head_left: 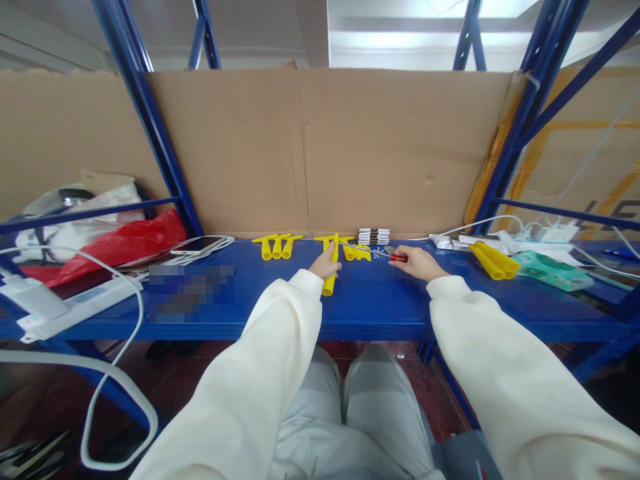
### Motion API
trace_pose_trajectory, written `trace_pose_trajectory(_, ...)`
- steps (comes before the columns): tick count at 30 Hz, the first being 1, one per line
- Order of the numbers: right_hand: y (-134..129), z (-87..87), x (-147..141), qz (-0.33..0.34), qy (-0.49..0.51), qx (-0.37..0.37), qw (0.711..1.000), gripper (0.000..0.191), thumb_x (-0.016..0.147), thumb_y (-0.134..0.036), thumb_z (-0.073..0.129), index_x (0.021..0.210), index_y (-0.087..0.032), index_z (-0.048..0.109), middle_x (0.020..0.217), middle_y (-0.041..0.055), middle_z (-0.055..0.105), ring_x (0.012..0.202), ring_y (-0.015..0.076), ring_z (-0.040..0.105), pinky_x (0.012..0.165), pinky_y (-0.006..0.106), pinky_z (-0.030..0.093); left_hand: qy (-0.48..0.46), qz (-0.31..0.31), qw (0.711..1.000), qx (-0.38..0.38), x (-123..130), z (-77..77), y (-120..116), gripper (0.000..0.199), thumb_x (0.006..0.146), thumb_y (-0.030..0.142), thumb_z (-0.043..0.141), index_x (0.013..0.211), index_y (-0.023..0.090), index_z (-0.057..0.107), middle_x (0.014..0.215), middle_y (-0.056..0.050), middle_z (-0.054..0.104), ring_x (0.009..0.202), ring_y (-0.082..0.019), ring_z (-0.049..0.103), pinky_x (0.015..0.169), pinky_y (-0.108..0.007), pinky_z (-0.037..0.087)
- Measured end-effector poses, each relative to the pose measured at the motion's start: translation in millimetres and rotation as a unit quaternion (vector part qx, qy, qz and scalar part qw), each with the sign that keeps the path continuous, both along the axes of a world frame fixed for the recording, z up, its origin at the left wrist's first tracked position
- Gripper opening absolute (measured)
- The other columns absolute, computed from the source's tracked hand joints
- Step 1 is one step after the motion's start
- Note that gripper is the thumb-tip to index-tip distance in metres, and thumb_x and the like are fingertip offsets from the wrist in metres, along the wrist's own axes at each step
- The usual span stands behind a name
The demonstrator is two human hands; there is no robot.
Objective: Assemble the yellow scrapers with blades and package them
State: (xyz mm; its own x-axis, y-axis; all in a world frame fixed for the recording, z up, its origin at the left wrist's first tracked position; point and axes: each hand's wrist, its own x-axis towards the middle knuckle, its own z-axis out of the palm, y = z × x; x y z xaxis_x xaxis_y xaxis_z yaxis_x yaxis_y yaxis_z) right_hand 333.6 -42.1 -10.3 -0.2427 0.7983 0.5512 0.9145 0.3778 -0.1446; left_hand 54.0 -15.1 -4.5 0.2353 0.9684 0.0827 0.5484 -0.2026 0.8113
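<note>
My left hand is closed around a yellow tapered plastic tube, its wide end toward me. A screwdriver with a red handle is gripped in my right hand. Its long thin shaft points left and reaches the upper part of the held tube; the exact contact at the tip is too small to make out. Just beyond, several short yellow pieces lie beside a scatter of tiny light-coloured bits. More yellow tubes with thin ends stand apart to the left.
A stack of small black-and-white pieces sits against the cardboard wall. Yellow tubes, a green packet and cables are at the right. A phone, a red bag and a power strip lie left.
</note>
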Motion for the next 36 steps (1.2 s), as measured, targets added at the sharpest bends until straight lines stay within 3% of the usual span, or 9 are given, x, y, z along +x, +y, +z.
trace_pose_trajectory(7,-3.7,2.7,-1.7,-0.016,0.001,-0.028,0.999,0.023,0.084,-0.044,0.059,0.083,-0.023,0.070,0.085,0.0066,0.075,0.073,0.0221,0.067,0.062,0.029,0.044,-0.003,0.003,1.000,-0.002,0.4,0.4,0.9,0.092,0.078,0.005,0.059,0.159,0.020,0.017,0.130,-0.017,0.062,0.062,-0.014,0.067,0.062,-0.027,0.055)
trace_pose_trajectory(12,-2.1,1.6,-2.8,-0.020,0.017,-0.031,0.999,0.021,0.081,-0.042,0.062,0.090,-0.024,0.069,0.089,0.0065,0.076,0.079,0.0235,0.069,0.065,0.030,0.047,0.001,0.001,1.000,-0.006,0.9,1.5,-0.3,0.092,0.079,0.006,0.058,0.159,0.019,0.015,0.120,-0.014,0.067,0.062,-0.014,0.066,0.061,-0.026,0.054)
trace_pose_trajectory(20,-3.1,2.2,-3.3,-0.044,0.022,-0.015,0.999,0.013,0.078,-0.034,0.065,0.080,-0.024,0.057,0.075,0.0015,0.071,0.065,0.0187,0.064,0.057,0.026,0.040,-0.006,-0.002,1.000,0.000,0.8,1.0,-1.3,0.092,0.078,0.006,0.057,0.159,0.019,0.016,0.124,-0.015,0.065,0.060,-0.013,0.065,0.059,-0.026,0.054)
trace_pose_trajectory(24,-5.6,4.5,-4.2,-0.022,0.017,-0.024,0.999,0.016,0.080,-0.037,0.063,0.075,-0.023,0.058,0.075,0.0027,0.071,0.065,0.0182,0.063,0.058,0.026,0.040,0.004,0.002,1.000,-0.003,0.3,1.5,-1.3,0.092,0.078,0.006,0.057,0.159,0.019,0.015,0.124,-0.015,0.066,0.060,-0.012,0.065,0.060,-0.024,0.054)
trace_pose_trajectory(31,-1.3,0.9,-2.8,0.022,0.033,-0.037,0.999,0.017,0.084,-0.038,0.057,0.079,-0.022,0.062,0.078,0.0055,0.072,0.068,0.0195,0.064,0.063,0.029,0.045,0.002,0.004,1.000,-0.009,0.3,1.6,-0.9,0.093,0.079,0.007,0.057,0.159,0.019,0.012,0.120,-0.014,0.067,0.061,-0.013,0.065,0.060,-0.024,0.054)
trace_pose_trajectory(36,2.1,-2.3,-0.9,-0.001,0.053,-0.017,0.998,0.014,0.077,-0.033,0.066,0.084,-0.024,0.058,0.078,0.0027,0.071,0.068,0.0193,0.064,0.060,0.027,0.044,-0.003,0.000,1.000,-0.016,0.3,1.1,0.9,0.095,0.078,0.007,0.058,0.159,0.021,0.012,0.125,-0.014,0.064,0.066,-0.014,0.067,0.060,-0.025,0.055)
